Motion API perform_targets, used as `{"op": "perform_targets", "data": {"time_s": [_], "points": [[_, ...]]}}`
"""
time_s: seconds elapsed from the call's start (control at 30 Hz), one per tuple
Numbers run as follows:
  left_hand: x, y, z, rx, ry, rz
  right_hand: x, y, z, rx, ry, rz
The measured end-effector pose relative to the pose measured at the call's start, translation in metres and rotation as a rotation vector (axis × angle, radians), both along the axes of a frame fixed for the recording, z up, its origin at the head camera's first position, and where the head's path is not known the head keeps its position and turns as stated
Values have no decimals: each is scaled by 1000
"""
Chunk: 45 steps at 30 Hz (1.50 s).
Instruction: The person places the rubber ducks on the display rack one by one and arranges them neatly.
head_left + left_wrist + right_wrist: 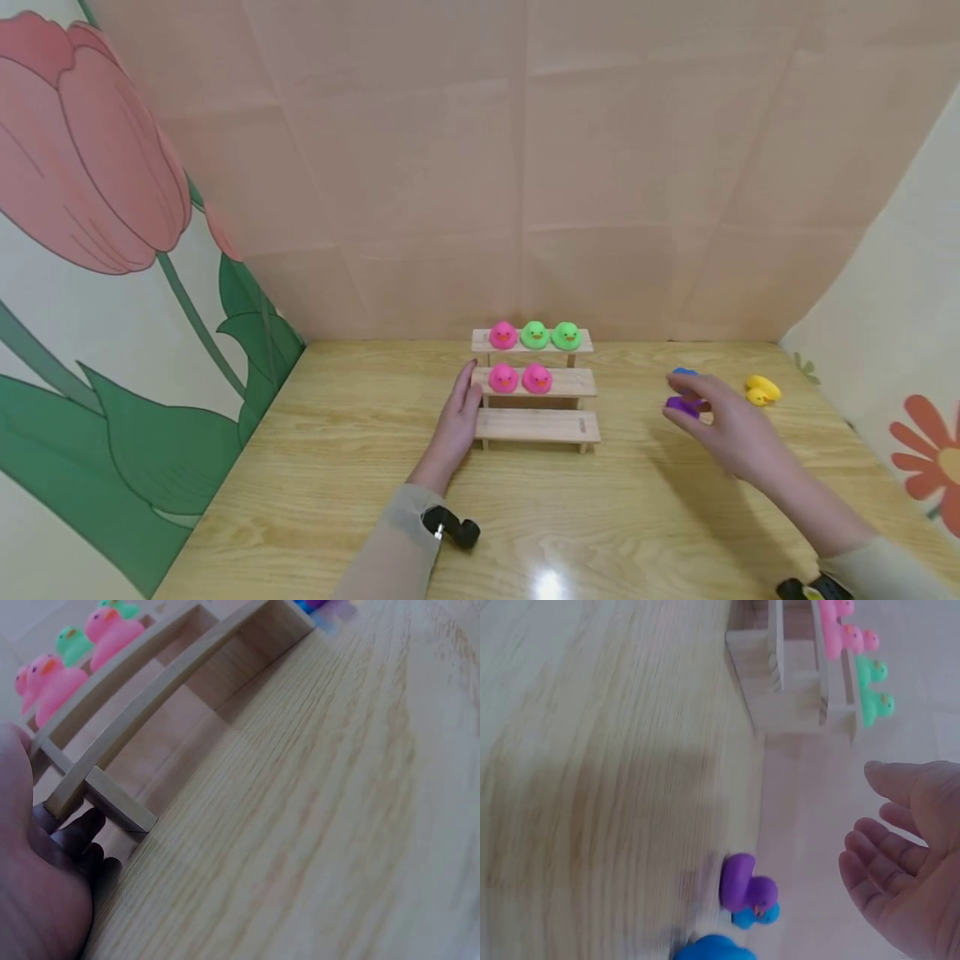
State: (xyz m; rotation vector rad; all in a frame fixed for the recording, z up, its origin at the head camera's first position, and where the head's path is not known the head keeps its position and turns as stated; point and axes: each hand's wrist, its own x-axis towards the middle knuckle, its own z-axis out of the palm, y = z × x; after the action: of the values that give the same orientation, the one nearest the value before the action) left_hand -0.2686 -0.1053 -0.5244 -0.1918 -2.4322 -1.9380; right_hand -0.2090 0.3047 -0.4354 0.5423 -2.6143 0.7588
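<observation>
Sleeves, hands — left on stand, right near purple duck

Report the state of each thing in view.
Wooden shelf: standing on the table.
Three pink ducks: upright on the shelf.
Two green ducks: upright on the shelf.
Purple duck: upright on the table.
Blue toys: partly visible, pose unclear.
Yellow duck: apparently tipped over.
Left hand: touching the shelf.
Right hand: holding nothing.

Indoors, a play corner or a booth dressed as one; which is unclear. Toy ducks lie on the desk; behind it, a creased sheet; either side, white walls bearing a tulip and a flower.
</observation>
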Motion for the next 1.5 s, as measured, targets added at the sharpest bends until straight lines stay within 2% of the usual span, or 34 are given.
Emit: {"op": "perform_targets", "data": {"time_s": [0.43, 0.6, 0.9, 1.2, 1.5], "points": [[0, 0, 0, 2, 7, -4, 8, 32, -8, 51, -26, -41], [0, 0, 1, 1, 0, -6, 12, 46, -13, 71, -62, -66], [-1, 0, 1, -1, 15, -2, 18, 69, -19, 113, -227, -140], [-1, 1, 1, -11, 9, 4, 18, 83, -25, 193, -331, -181], [-2, 1, 0, -13, 16, 7, 17, 88, -33, 221, -427, -212]]}}
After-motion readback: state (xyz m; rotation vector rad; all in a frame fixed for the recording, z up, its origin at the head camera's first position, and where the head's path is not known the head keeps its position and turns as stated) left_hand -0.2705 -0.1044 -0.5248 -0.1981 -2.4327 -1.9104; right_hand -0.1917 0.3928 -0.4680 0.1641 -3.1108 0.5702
